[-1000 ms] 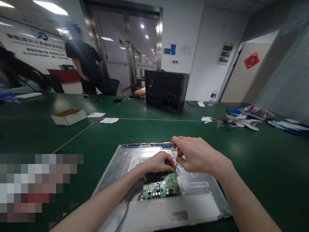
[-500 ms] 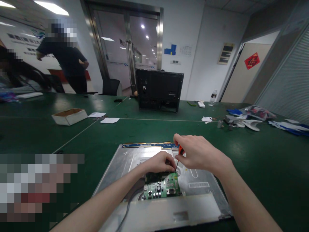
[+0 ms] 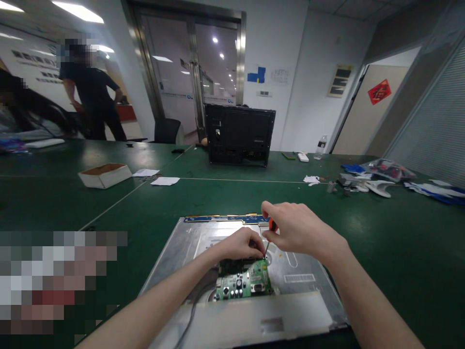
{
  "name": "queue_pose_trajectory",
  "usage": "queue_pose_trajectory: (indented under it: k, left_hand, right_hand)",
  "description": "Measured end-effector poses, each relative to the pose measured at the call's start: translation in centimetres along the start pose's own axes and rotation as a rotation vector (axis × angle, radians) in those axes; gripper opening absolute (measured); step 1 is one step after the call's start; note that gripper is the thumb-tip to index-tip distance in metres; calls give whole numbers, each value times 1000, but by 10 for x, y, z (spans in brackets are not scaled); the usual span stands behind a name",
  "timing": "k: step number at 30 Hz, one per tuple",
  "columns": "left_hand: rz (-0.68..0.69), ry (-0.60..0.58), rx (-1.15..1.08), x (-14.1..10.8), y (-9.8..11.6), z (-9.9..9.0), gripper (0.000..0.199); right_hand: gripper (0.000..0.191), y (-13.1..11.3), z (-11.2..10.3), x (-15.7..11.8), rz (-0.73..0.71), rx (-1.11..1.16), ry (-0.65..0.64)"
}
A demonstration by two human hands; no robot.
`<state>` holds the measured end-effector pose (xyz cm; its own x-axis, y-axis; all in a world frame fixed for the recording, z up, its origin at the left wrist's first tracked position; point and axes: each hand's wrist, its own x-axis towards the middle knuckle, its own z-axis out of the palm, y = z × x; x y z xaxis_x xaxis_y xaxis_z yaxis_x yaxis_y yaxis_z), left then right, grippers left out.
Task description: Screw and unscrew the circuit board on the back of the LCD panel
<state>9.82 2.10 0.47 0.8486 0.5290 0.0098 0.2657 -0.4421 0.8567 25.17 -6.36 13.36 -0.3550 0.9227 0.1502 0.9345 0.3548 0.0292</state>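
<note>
A metal display panel lies flat on the green table, with a blue circuit strip along its far edge. On the panel sits a green circuit board. My right hand is closed on a screwdriver with an orange and black handle; its shaft points down to the board's far right corner. Beside the tip, my left hand has its fingers pinched together at the board's far edge. Whatever those fingers hold is too small or hidden to name. A grey cable runs toward me.
A black monitor housing stands upright across the table. An open box and papers lie to the left. At the right are a bottle, metal parts and plastic bags. A person stands at the back left.
The standing person has shifted slightly left and lowered an arm. My hands have stayed almost in place, with the screwdriver still at the board's corner.
</note>
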Motion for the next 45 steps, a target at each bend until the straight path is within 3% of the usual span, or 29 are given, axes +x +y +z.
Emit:
queue_pose_trajectory:
  k: [6, 14, 22, 30, 38, 45]
  left_hand:
    - [3, -1, 1, 1, 1, 0, 10]
    - [8, -14, -14, 1, -3, 0, 11]
    - [11, -3, -28, 1, -2, 0, 10]
    - [-12, -11, 8, 1, -4, 0, 11]
    - [13, 13, -18, 1, -4, 1, 10]
    - [-35, 13, 10, -1, 0, 1, 11]
  right_hand:
    - [18, 0, -1, -2, -61, 60, -20]
    - [16, -1, -1, 4, 13, -67, -19]
    - [17, 1, -7, -4, -112, 163, -66]
    - [15, 2, -1, 5, -1, -22, 1]
    - [16, 3, -4, -3, -83, 119, -20]
    - [16, 3, 1, 6, -5, -23, 4]
